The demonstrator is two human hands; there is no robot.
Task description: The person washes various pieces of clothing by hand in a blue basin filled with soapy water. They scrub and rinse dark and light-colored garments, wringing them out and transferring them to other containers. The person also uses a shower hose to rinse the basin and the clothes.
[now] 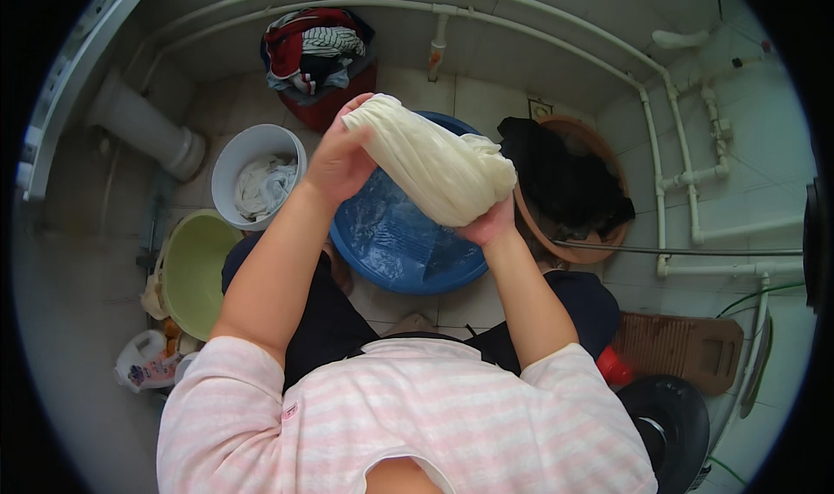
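A bundled cream-coloured cloth (433,161) is stretched between my two hands, tilted down to the right. My left hand (345,152) grips its upper left end. Its lower right end is bunched up in my right hand (492,220), whose fingers are mostly hidden under the fabric. Beneath the cloth stands a blue plastic basin (365,269) with water in it. A ridged surface shows through the water.
Left of the basin stand a white bucket (221,181) holding pale cloths and a green basin (189,279). Clothes (316,44) heap over a red container (326,109). To the right are an orange-brown basin (609,253) with black fabric (563,168) and a brown washboard (677,350).
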